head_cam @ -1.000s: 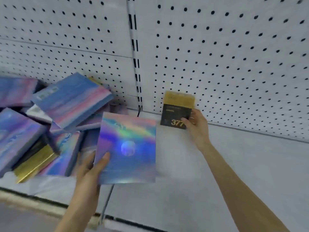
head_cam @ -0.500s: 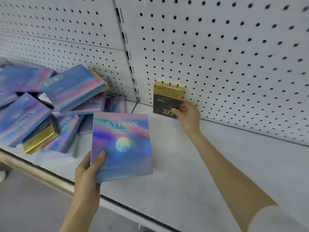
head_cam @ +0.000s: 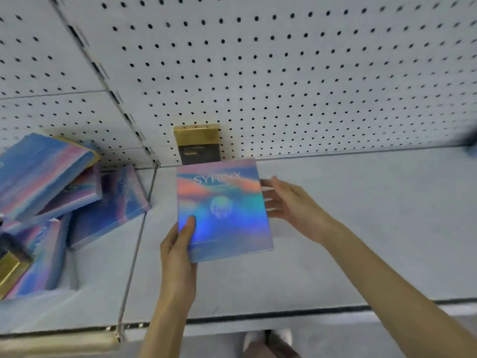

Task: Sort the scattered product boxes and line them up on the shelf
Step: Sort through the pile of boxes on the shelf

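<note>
A white pegboard back panel [head_cam: 309, 73] rises behind a pale store shelf [head_cam: 361, 228], where a person is sorting stock. At the shelf's left end, beyond a thin wire divider [head_cam: 136, 241], a heap of iridescent blue-and-pink boxes [head_cam: 51, 189] lies scattered and overlapping, with a gold box [head_cam: 10, 270] wedged at its lower edge.

Held above the middle of the shelf is one holographic box marked SYRINX [head_cam: 224, 210], front face to the camera and tilted a little. Behind its top edge, a smaller black-and-gold box [head_cam: 197, 144] stands upright against the pegboard, its lower part hidden.

The left hand [head_cam: 178, 251] grips the SYRINX box at its lower left corner, thumb [head_cam: 187, 226] pressed on the front and the other digits out of sight behind. The right hand [head_cam: 291, 205] sits at the box's right edge with its fingers [head_cam: 269, 197] straight and spread apart, holding nothing. Blur hides whether they touch the edge.

The risks look modest but real. The box is held by one corner only, so its glossy face could slip from the thumb before the right hand takes a share. Set down too far back, it could knock the standing black-and-gold box flat. Set down tilted, it would spoil the row.
</note>
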The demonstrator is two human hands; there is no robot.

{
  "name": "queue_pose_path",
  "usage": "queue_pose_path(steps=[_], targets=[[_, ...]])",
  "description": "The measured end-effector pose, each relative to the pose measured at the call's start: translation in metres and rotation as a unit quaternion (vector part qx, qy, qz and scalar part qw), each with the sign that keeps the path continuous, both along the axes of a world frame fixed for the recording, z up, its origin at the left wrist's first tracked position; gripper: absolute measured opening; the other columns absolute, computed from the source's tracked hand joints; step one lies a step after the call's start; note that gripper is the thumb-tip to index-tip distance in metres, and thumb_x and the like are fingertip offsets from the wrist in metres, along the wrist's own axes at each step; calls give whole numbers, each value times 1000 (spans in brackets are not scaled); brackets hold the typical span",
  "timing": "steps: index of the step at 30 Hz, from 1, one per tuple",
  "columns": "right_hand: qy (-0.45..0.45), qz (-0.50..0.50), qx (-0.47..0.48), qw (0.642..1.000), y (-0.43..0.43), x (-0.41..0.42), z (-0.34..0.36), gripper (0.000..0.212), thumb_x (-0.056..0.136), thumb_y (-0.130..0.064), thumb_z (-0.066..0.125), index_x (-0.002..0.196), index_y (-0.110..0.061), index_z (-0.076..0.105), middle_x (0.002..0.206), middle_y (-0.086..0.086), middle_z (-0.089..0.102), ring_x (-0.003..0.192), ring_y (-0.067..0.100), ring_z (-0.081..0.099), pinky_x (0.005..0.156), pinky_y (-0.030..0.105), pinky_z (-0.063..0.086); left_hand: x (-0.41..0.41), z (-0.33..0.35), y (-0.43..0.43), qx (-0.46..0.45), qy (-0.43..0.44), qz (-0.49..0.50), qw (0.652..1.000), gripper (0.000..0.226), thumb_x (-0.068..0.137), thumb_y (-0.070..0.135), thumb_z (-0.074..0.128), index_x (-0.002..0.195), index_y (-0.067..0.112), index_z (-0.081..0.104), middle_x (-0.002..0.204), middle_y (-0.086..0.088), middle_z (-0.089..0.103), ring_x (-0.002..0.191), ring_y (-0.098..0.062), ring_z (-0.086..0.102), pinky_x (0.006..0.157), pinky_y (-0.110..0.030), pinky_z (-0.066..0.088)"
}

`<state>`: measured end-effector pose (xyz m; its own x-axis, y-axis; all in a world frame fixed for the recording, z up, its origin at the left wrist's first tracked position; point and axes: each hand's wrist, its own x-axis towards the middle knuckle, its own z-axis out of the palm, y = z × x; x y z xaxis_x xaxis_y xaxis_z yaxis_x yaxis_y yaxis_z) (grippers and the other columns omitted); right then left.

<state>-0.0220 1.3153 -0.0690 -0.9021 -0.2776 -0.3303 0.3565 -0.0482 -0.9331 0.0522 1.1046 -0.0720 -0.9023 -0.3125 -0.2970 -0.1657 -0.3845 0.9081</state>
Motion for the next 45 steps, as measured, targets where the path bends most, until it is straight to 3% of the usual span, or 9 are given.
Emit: queue_pose_path(steps=[5,8,10,13,20,25,31,36,45], targets=[[4,-96,57,994,104,82,-2,47,78,-25,69,123,-21,57,103,3,74,87,16,69,70,34,53,-17,-7,108,-93,40,-179,979,36,83,42,62,87,7,66,86,-8,67,79,-19,58,73,-36,44],[29,-174,84,981,178,109,4,41,81,-15,71,120,-19,59,92,1,74,76,14,65,61,28,49,-19,-12,172,-245,89,-286,922,48,68,63,56,73,16,62,63,7,60,60,-9,50,59,-31,38],[55,-238,104,964,229,122,4,41,79,-9,74,118,-15,61,93,12,73,78,20,64,65,34,49,-21,-11,217,-326,95,-342,876,39,64,61,58,71,23,65,62,12,66,57,-8,60,61,-31,45],[81,-321,129,935,309,129,2,41,71,-9,79,110,-14,66,96,20,71,79,22,62,72,39,49,-26,-10,291,-331,93,-383,858,21,62,46,63,74,30,69,69,22,70,65,-6,68,62,-13,49],[138,-350,188,907,486,81,-18,29,78,0,75,97,-21,66,80,-2,73,66,14,63,60,28,52,-71,-22,481,-317,117,-325,883,14,69,30,76,77,37,68,75,13,73,68,-7,68,74,-36,58],[165,-338,245,894,566,18,-19,30,79,0,72,98,-21,63,84,-11,67,63,-9,60,61,8,46,-108,-20,571,-368,121,-239,890,22,81,13,72,81,33,64,79,11,68,67,8,62,66,-12,51],[162,-276,265,910,594,-46,-30,31,76,-11,79,101,-10,62,84,-2,63,72,6,58,62,3,41,-145,-27,593,-421,83,-170,887,10,82,14,72,92,13,71,78,3,70,62,12,59,62,-2,42],[146,-337,287,885,596,-57,-51,36,69,-20,85,87,-15,55,83,3,59,73,18,56,62,13,34,-151,-27,602,-432,63,-163,885,11,81,13,72,88,19,67,77,6,68,61,14,58,62,-2,42],[76,-315,277,905,593,-46,-48,28,84,-31,71,98,-13,54,92,6,62,80,21,56,62,17,32,-126,-24,596,-423,4,-153,893,32,86,37,66,112,21,59,95,4,66,82,-14,63,76,-25,47]])
